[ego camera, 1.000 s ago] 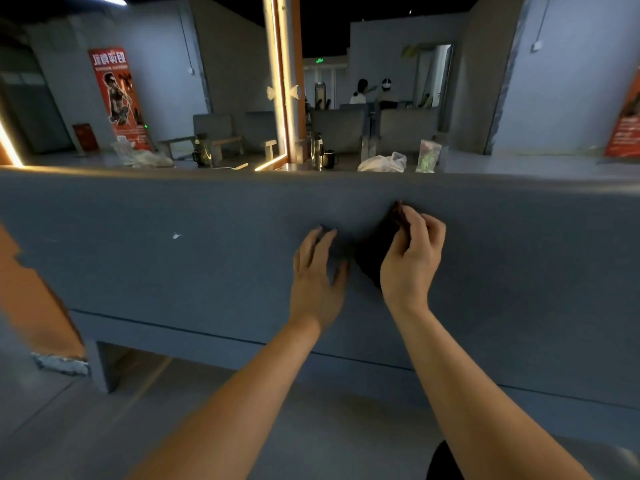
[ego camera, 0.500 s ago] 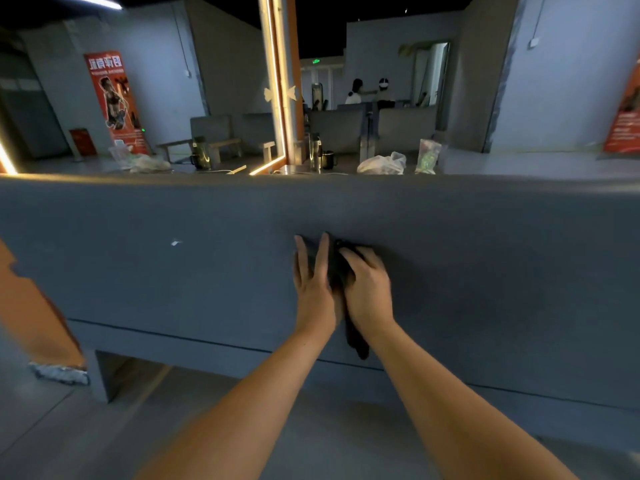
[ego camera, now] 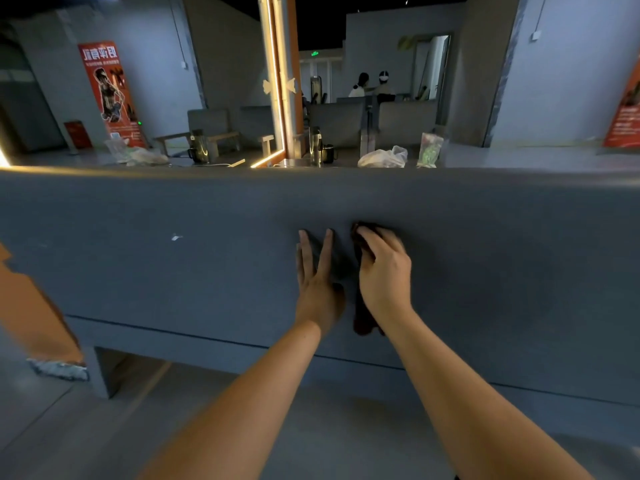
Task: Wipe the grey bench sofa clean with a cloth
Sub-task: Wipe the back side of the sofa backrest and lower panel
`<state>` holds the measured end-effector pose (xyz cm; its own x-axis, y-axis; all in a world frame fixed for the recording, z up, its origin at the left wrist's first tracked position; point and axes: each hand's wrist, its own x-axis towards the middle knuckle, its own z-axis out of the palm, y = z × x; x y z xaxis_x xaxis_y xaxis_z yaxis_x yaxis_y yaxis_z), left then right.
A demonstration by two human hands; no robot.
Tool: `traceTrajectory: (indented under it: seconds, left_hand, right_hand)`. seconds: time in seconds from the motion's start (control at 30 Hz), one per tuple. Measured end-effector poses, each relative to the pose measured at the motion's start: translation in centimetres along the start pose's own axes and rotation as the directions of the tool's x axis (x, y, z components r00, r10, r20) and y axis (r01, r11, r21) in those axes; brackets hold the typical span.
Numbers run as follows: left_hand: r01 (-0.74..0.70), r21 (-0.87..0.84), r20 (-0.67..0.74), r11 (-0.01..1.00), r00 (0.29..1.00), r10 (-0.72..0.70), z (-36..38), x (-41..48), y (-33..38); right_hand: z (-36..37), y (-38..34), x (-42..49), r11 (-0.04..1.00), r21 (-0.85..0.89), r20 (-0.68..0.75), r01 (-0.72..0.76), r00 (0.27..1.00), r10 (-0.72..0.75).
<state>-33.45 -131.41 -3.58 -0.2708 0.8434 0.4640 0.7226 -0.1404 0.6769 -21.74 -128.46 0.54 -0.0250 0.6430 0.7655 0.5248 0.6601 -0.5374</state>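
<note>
- The room is dimly lit; a bright vertical light strip (ego camera: 273, 81) is seen at far centre.
- A warm glare is thrown along the top of the grey bench sofa (ego camera: 173, 271) at left.
- Edges are bowed and softly blurred.

Most of the dark cloth (ego camera: 363, 318) under the right hand (ego camera: 384, 275); bench sofa (ego camera: 173, 271) ends beyond both edges.
</note>
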Motion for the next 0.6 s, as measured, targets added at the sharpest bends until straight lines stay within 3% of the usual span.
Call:
traceTrajectory:
  seconds: [0.23, 0.43, 0.53, 0.6]
  left_hand:
    - [-0.004, -0.027, -0.025, 1.000, 1.000, 0.003, 0.1, -0.5, 0.1]
    - [-0.014, 0.077, 0.004, 0.997, 1.000, 0.014, -0.2, -0.6, -0.5]
    - [-0.053, 0.061, -0.052, 0.997, 0.997, 0.057, -0.1, -0.9, -1.4]
    - [-0.074, 0.033, -0.113, 0.997, 0.991, 0.077, 0.4, -1.5, -1.5]
  right_hand:
    - [-2.5, 0.0, 0.5, 0.998, 0.034, -0.206, -0.048, 0.977, 0.054]
    - [2.2, -0.9, -1.4, 0.996, 0.063, 0.026, -0.058, 0.998, 0.056]
    - [1.3, 0.1, -0.8, 0.999, 0.035, 0.113, 0.018, 0.993, -0.022]
    - [-0.2, 0.8, -0.4, 0.998, 0.035, 0.079, 0.059, 0.995, -0.061]
